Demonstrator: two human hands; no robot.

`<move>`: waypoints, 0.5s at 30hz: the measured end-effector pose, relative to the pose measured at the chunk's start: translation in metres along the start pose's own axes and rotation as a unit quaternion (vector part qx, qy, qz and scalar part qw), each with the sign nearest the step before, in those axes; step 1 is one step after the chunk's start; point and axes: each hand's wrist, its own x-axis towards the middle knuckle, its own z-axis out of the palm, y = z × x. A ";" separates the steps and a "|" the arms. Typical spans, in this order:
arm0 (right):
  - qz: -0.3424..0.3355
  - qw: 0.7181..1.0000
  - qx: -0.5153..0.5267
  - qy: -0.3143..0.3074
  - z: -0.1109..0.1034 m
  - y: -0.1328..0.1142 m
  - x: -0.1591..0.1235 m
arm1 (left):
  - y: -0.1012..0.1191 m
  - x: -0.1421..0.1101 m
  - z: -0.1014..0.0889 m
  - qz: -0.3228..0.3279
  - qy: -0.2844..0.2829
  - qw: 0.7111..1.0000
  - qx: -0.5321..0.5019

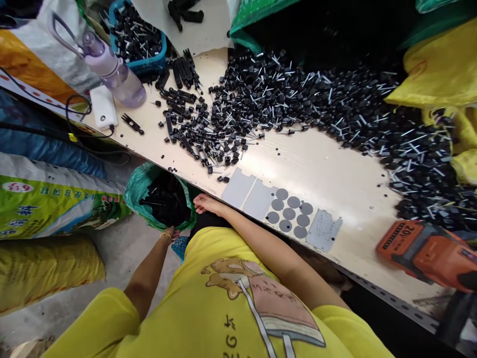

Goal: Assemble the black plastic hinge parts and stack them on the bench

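Well, left of centre, the left arm reaches up the frame, its hand, the left hand (pixel 170 233), at the lower right rim of the green bag (pixel 131 191) of black parts (pixel 169 201); its grip is too hidden to tell. Right of the bag, beside the table (pixel 316 159), the right hand (pixel 206 204) curls its fingers, forearm slanting down rightward; whether that grip holds anything, I cannot tell.

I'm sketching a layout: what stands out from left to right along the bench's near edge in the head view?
White rectangular device, black elongated piece, two plain grey plates, grey round discs, grey plate with writing, orange-and-black power tool.
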 end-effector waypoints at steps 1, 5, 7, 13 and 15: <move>-0.003 1.000 -0.001 0.000 -0.001 0.000 -0.002 | 0.000 -0.007 -0.010 -0.036 -0.009 0.999 0.010; -0.015 1.000 -0.010 0.001 -0.003 -0.001 -0.007 | -0.003 -0.049 -0.076 -0.146 -0.063 0.982 0.104; -0.028 0.999 -0.023 0.000 -0.002 -0.002 -0.011 | 0.000 -0.062 -0.101 -0.165 -0.094 0.967 0.172; -0.144 0.985 -0.071 -0.057 -0.010 -0.020 -0.069 | 0.073 -0.032 -0.085 -0.124 -0.150 0.898 0.395; -0.202 0.973 -0.048 -0.099 -0.026 -0.025 -0.101 | 0.126 -0.030 -0.068 -0.049 -0.168 0.890 0.422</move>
